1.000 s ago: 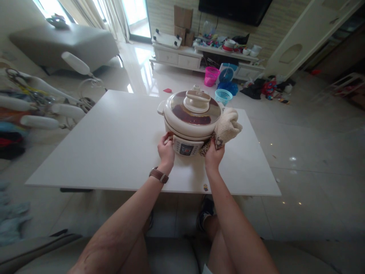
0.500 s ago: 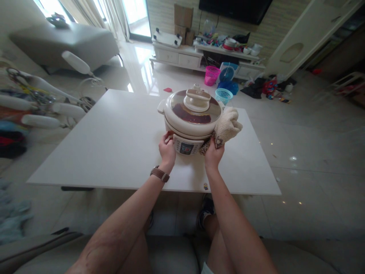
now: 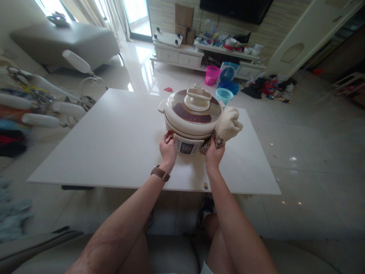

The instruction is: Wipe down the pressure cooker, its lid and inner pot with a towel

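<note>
A cream electric cooker (image 3: pixel 191 121) with a glass lid and knob stands on the white table (image 3: pixel 114 144). My left hand (image 3: pixel 167 149), with a brown watch on the wrist, grips the cooker's lower left side beside its control panel. My right hand (image 3: pixel 213 154) is closed on a beige cloth (image 3: pixel 228 127) that is pressed against the cooker's right side. The cloth bunches up beyond the cooker's edge.
A drying rack with white bars (image 3: pixel 42 110) stands left of the table. Beyond the table lie pink (image 3: pixel 211 75) and blue baskets (image 3: pixel 224 95), a low white TV cabinet (image 3: pixel 182 57) with clutter, and a grey sofa (image 3: pixel 65 43). My knees are under the table's near edge.
Almost nothing differs; both hands keep their hold on the cooker and the cloth, and the view shifts very slightly.
</note>
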The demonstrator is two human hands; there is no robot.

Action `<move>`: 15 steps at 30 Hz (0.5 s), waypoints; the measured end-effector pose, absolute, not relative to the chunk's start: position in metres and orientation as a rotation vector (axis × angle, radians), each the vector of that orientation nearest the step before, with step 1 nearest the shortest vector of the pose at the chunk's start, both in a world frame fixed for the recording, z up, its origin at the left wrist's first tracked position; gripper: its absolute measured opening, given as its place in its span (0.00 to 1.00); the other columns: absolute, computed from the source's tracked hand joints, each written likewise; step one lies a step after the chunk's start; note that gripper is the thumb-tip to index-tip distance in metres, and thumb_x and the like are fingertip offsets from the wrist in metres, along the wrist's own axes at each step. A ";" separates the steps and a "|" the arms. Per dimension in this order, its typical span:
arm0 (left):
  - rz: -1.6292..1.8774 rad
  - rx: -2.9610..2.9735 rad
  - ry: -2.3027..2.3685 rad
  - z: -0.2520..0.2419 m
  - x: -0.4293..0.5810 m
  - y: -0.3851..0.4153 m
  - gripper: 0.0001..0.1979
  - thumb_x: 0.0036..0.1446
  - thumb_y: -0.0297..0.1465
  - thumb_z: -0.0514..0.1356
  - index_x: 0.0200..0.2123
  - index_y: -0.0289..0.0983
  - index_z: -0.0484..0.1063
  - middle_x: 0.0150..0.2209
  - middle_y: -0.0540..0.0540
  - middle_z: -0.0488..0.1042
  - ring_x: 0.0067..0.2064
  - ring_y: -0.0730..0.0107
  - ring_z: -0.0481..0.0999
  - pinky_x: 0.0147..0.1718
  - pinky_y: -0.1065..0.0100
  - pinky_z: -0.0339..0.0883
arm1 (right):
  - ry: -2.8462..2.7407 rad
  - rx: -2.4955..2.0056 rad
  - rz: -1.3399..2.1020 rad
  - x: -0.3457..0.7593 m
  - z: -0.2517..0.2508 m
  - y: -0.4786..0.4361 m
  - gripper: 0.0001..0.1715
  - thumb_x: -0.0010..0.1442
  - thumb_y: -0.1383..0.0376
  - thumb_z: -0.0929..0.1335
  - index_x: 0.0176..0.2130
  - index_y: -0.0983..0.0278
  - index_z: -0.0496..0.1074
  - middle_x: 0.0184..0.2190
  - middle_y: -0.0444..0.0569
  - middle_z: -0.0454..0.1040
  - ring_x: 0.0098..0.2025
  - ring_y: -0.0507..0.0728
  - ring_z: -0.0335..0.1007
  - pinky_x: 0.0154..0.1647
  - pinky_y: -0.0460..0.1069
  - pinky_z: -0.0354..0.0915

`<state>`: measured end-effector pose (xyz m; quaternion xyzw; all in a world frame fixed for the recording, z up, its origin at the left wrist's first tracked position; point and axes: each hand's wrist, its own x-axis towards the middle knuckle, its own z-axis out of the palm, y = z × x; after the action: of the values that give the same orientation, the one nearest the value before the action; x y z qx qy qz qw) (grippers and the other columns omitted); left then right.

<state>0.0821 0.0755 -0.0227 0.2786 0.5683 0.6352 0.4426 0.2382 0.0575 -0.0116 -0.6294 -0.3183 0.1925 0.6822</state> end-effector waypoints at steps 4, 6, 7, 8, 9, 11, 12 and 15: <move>1.581 0.698 1.373 -0.024 0.083 0.075 0.22 0.59 0.22 0.61 0.57 0.36 0.79 0.59 0.37 0.82 0.62 0.56 0.80 0.64 0.60 0.71 | -0.743 -1.441 0.421 0.236 -0.011 0.051 0.26 0.60 0.50 0.70 0.51 0.65 0.77 0.52 0.58 0.82 0.57 0.64 0.76 0.65 0.60 0.67; 1.579 0.712 1.356 -0.023 0.084 0.074 0.23 0.59 0.22 0.61 0.57 0.35 0.78 0.58 0.37 0.82 0.62 0.56 0.80 0.65 0.60 0.70 | -0.762 -1.464 0.439 0.229 -0.012 0.042 0.26 0.61 0.49 0.69 0.49 0.66 0.78 0.50 0.59 0.83 0.56 0.65 0.77 0.63 0.60 0.68; 1.578 0.719 1.355 -0.022 0.084 0.073 0.23 0.59 0.22 0.61 0.58 0.35 0.78 0.58 0.36 0.82 0.63 0.55 0.80 0.65 0.60 0.70 | -0.762 -1.474 0.452 0.224 -0.013 0.037 0.26 0.62 0.49 0.69 0.48 0.66 0.78 0.49 0.60 0.83 0.56 0.65 0.77 0.62 0.59 0.69; 1.575 0.726 1.359 -0.021 0.084 0.073 0.23 0.59 0.22 0.61 0.58 0.35 0.78 0.58 0.36 0.82 0.63 0.55 0.79 0.65 0.60 0.70 | -0.757 -1.482 0.466 0.218 -0.015 0.032 0.27 0.62 0.48 0.69 0.48 0.66 0.78 0.48 0.61 0.83 0.56 0.65 0.77 0.62 0.59 0.69; 1.572 0.732 1.366 -0.021 0.083 0.072 0.23 0.59 0.22 0.61 0.57 0.35 0.78 0.58 0.36 0.82 0.64 0.55 0.79 0.65 0.60 0.70 | -0.746 -1.486 0.479 0.213 -0.017 0.027 0.27 0.62 0.47 0.69 0.47 0.66 0.78 0.47 0.61 0.83 0.57 0.66 0.77 0.61 0.58 0.70; 1.565 0.744 1.386 -0.020 0.082 0.072 0.22 0.59 0.23 0.61 0.56 0.35 0.79 0.58 0.37 0.82 0.65 0.55 0.78 0.65 0.60 0.70 | -0.720 -1.486 0.502 0.205 -0.021 0.022 0.28 0.62 0.47 0.69 0.47 0.67 0.78 0.48 0.62 0.83 0.57 0.66 0.76 0.61 0.58 0.70; 1.562 0.748 1.397 -0.020 0.081 0.073 0.21 0.58 0.23 0.61 0.55 0.36 0.79 0.58 0.37 0.82 0.66 0.55 0.77 0.65 0.60 0.70 | -0.707 -1.481 0.509 0.205 -0.023 0.022 0.28 0.61 0.47 0.69 0.48 0.67 0.78 0.49 0.62 0.83 0.57 0.66 0.77 0.61 0.58 0.70; 1.558 0.750 1.424 -0.020 0.078 0.075 0.19 0.57 0.23 0.60 0.51 0.37 0.80 0.57 0.38 0.83 0.66 0.54 0.77 0.65 0.59 0.70 | -0.657 -1.463 0.501 0.215 -0.032 0.034 0.28 0.59 0.49 0.69 0.49 0.67 0.77 0.50 0.61 0.82 0.56 0.64 0.77 0.62 0.59 0.70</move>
<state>0.0775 0.0752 -0.0203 0.3013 0.5722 0.6260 0.4357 0.2155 0.0340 -0.0321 -0.6484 -0.2913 0.2220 0.6674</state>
